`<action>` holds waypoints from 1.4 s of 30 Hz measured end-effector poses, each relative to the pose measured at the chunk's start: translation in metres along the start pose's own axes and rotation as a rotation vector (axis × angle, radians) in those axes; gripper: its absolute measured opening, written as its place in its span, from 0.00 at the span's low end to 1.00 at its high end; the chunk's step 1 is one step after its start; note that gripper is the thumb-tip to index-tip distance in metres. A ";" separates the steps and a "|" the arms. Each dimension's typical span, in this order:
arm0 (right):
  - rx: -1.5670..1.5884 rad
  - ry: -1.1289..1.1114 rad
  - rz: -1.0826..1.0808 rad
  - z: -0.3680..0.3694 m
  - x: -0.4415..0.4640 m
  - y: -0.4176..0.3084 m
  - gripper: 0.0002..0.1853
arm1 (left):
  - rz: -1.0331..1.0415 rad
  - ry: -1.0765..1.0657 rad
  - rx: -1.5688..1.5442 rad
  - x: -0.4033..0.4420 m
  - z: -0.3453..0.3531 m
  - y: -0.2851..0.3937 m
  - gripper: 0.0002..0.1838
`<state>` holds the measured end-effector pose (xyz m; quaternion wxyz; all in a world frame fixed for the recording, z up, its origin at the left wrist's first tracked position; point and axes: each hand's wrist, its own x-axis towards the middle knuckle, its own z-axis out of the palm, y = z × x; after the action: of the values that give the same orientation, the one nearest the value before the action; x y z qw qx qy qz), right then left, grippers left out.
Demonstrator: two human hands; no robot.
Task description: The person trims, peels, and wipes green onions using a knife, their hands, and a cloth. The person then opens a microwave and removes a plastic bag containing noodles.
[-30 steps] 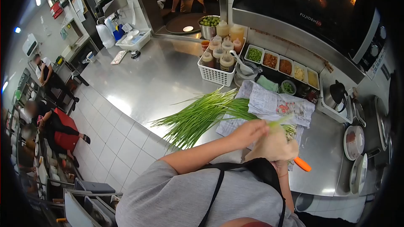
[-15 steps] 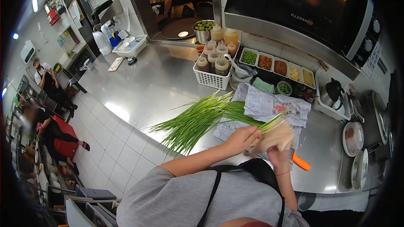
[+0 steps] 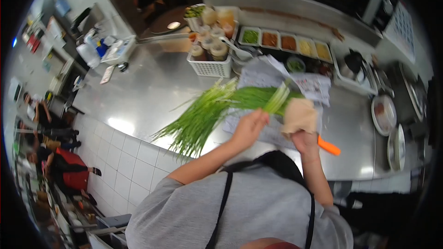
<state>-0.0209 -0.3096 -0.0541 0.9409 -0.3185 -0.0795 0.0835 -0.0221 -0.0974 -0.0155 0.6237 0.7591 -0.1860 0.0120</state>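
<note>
My left hand (image 3: 250, 128) is closed round the green ends of a small bunch of spring onions (image 3: 278, 98), with its pale ends pointing up and away. In my right hand (image 3: 305, 142) is a beige cloth (image 3: 300, 116), bunched over the fingers and just right of the bunch. A large pile of long spring onions (image 3: 196, 122) lies on the counter to the left. More green stalks lie across sheets of newspaper (image 3: 263, 71) beyond my hands. An orange handle (image 3: 329, 145) sticks out beside my right wrist; the rest of that tool is hidden.
Behind the newspaper stand a white basket of squeeze bottles (image 3: 210, 67) and a row of trays with toppings (image 3: 288, 43). Lidded bowls (image 3: 384, 114) sit at the right on the steel counter (image 3: 143, 87). Several people are far off at the left.
My hands have drawn apart: the cloth, which was against the bunch, is now to its right. My left hand has moved left with the spring onions. The whole view has shifted.
</note>
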 end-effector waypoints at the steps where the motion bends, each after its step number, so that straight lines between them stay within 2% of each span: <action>1: -0.032 0.004 0.062 0.007 -0.005 0.011 0.25 | -0.090 -0.003 -0.099 0.003 0.002 0.000 0.09; 2: -0.087 -0.001 0.083 0.006 -0.011 0.025 0.26 | -0.114 -0.051 -0.116 0.006 0.004 0.002 0.09; 3: 0.048 0.071 0.145 0.019 -0.011 0.030 0.25 | -0.091 -0.056 -0.039 0.008 0.008 0.005 0.09; 4: -0.076 0.117 0.077 0.042 -0.010 0.033 0.20 | -0.059 -0.058 0.043 0.008 0.014 0.006 0.09; 5: -0.264 0.335 0.050 0.064 -0.007 0.028 0.15 | 0.031 -0.043 0.022 0.005 0.022 -0.003 0.10; 7: -0.252 0.332 -0.026 0.051 0.003 0.025 0.14 | 0.218 0.058 0.036 0.000 0.031 -0.016 0.14; 8: -0.255 0.292 -0.089 0.044 0.007 0.024 0.13 | 0.213 0.038 0.029 -0.002 0.029 -0.015 0.14; 10: -0.134 0.322 -0.099 0.029 0.014 0.017 0.13 | -0.105 -0.166 -0.034 -0.003 0.016 -0.010 0.15; 12: -0.011 0.339 -0.095 0.024 0.010 0.011 0.14 | -0.121 -0.170 -0.098 -0.005 0.013 -0.008 0.16; 14: 0.070 0.288 0.042 0.024 0.006 0.003 0.18 | -0.237 -0.150 -0.236 -0.005 0.009 -0.009 0.17; 15: 0.075 0.139 0.091 0.020 0.001 0.009 0.21 | -0.252 -0.144 -0.249 -0.004 0.009 -0.009 0.18; 18: -0.061 0.056 0.175 0.041 -0.009 0.029 0.20 | -0.204 -0.174 -0.209 0.001 0.014 -0.011 0.16; 19: -0.145 0.266 0.154 0.055 -0.009 0.032 0.17 | -0.208 -0.177 -0.211 0.000 0.019 -0.018 0.16; 20: -0.141 0.271 0.154 0.052 -0.007 0.031 0.17 | -0.029 -0.128 -0.105 -0.001 0.025 -0.023 0.15; 21: -0.163 0.258 0.051 0.046 0.001 0.030 0.15 | 0.150 -0.079 0.001 -0.002 0.027 -0.026 0.15; 22: -0.188 0.241 -0.054 0.042 0.007 0.028 0.13 | 0.151 -0.083 0.003 -0.004 0.023 -0.028 0.15; 23: -0.167 0.361 -0.095 0.044 0.011 0.024 0.11 | 0.005 -0.175 0.070 -0.004 0.016 -0.015 0.14; 24: -0.167 0.361 -0.096 0.043 0.014 0.017 0.11 | -0.142 -0.264 0.136 -0.006 0.012 -0.008 0.13; 25: -0.112 0.377 -0.151 0.040 0.018 0.007 0.11 | -0.080 -0.267 0.064 -0.009 0.013 -0.014 0.15; 27: -0.058 0.392 -0.203 0.031 0.024 -0.014 0.11 | -0.119 -0.271 0.019 -0.016 0.009 -0.024 0.15; 30: -0.104 0.305 -0.263 0.015 0.023 -0.030 0.14 | -0.177 -0.221 -0.111 -0.015 0.004 -0.024 0.17; 32: 0.059 0.318 -0.141 0.001 0.014 -0.020 0.18 | -0.192 -0.160 -0.202 -0.009 0.001 -0.020 0.17; 33: 0.091 0.184 -0.072 -0.005 0.009 -0.015 0.22 | -0.209 -0.149 -0.244 -0.004 -0.001 -0.015 0.17; 34: 0.088 0.183 -0.071 -0.008 0.005 -0.009 0.22 | -0.227 -0.141 -0.285 -0.001 -0.002 -0.011 0.17; 36: 0.138 -0.152 0.096 0.000 -0.001 0.004 0.21 | -0.205 -0.148 -0.255 0.002 0.001 -0.009 0.18; 37: 0.141 -0.146 0.090 0.011 -0.005 0.012 0.21 | -0.196 -0.169 -0.234 0.004 0.003 -0.011 0.17; 39: -0.126 0.151 0.106 0.051 -0.007 0.024 0.18 | -0.191 -0.200 -0.213 0.001 0.014 -0.020 0.15; 40: -0.179 0.209 0.049 0.046 -0.002 0.035 0.14 | -0.034 -0.110 -0.151 -0.003 0.025 -0.030 0.14; 42: -0.203 0.238 0.002 0.051 0.007 0.027 0.11 | 0.123 -0.015 -0.087 -0.005 0.026 -0.028 0.13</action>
<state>-0.0277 -0.2574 -0.0301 0.9066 -0.4196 0.0248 0.0378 -0.0240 -0.1166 -0.0488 0.6526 0.7186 -0.2375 0.0367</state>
